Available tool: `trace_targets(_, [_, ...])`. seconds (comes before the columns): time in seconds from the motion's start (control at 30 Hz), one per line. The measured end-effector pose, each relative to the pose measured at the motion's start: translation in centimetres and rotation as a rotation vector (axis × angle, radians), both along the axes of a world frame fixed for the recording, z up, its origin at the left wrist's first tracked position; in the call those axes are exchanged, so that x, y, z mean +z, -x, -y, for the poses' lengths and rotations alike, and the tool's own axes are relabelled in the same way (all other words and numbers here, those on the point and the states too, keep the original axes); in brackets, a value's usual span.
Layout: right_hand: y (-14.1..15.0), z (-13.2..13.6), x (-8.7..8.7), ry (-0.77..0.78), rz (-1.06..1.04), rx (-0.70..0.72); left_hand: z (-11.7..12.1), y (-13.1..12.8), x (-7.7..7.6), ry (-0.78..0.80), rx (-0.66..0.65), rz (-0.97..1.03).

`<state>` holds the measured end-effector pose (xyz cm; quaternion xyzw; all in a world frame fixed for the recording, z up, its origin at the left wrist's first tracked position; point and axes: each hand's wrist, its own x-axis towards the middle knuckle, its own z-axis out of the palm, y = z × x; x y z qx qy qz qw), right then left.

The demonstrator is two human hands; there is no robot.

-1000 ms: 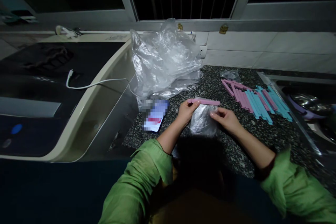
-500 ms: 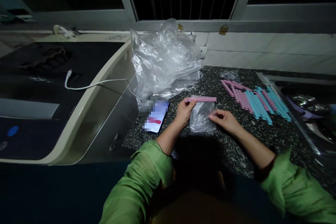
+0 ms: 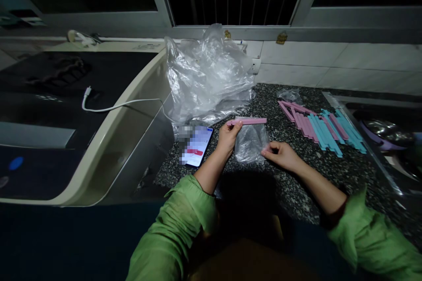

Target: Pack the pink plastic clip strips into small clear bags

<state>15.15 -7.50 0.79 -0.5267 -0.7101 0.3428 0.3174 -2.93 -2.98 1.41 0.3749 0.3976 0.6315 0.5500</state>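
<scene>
A pink bag sealing clip (image 3: 252, 121) lies across the top edge of a small clear plastic bag (image 3: 250, 144). My left hand (image 3: 227, 138) is closed on the clip's left end, thumb on top. Lower down, at the bag's right side, my right hand (image 3: 282, 155) pinches the film between thumb and fingers. Whether the clip is locked over the bag edge I cannot tell. To the right lies a loose pile of pink clips (image 3: 305, 126) and light blue clips (image 3: 325, 135) on the counter.
A large crumpled clear plastic bag (image 3: 211, 74) stands at the back of the speckled counter (image 3: 296, 193). Left of my hands lies a lit phone (image 3: 199, 145). A washing machine (image 3: 132, 109) with a white cable (image 3: 125, 104) fills the left; a sink holding a pan (image 3: 387, 131) is at right.
Both hands have shifted slightly: the clip and the bag's top have moved a little left and up. My right hand's pinch sits lower on the bag's side.
</scene>
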Motion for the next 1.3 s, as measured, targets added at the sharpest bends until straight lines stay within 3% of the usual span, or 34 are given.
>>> trace_targets(0.07, [-0.2, -0.1, 0.2, -0.093, -0.001, -0.088, 0.2, -0.1, 0.0, 0.007, -0.017, -0.009])
trace_targets(0.2, [-0.7, -0.3, 1.2, -0.519, 0.147, -0.315, 0.8, -0.6, 0.1, -0.005, -0.145, -0.074])
trace_targets(0.27, [-0.9, -0.3, 1.5, -0.669, 0.278, -0.296, 1.1, -0.8, 0.1, -0.033, -0.209, -0.145])
trace_targets(0.37, [-1.0, -0.3, 1.6, -0.749, 0.43, -0.223, 1.2, -1.0, 0.0, -0.07, -0.248, -0.228])
trace_targets(0.57, [-1.1, -0.2, 1.4, -0.782, 0.594, -0.212, 0.9, -0.9, -0.5, -0.062, -0.254, -0.243])
trace_targets(0.83, [-1.7, -1.5, 1.0, -0.807, 0.542, -0.327, 0.8, -0.8, -1.5, 0.0, -0.414, -0.325])
trace_targets(0.93, [-2.1, -2.4, 1.0, -0.801, 0.572, -0.346, 0.0, -1.3, -2.2, 0.029, -0.396, -0.328])
trace_targets(1.1, [-3.4, -5.4, 0.9, -0.757, 0.562, -0.419, -2.8, -2.9, -2.7, 0.052, -0.416, -0.165])
trace_targets(1.17, [-4.1, -7.3, 1.0, -0.721, 0.56, -0.474, -4.4, -3.8, -2.7, 0.049, -0.377, -0.104])
trace_targets(1.3, [-5.0, -11.5, 1.8, -0.585, 0.6, -0.579, -7.6, -6.0, -2.7, 0.022, -0.169, -0.017])
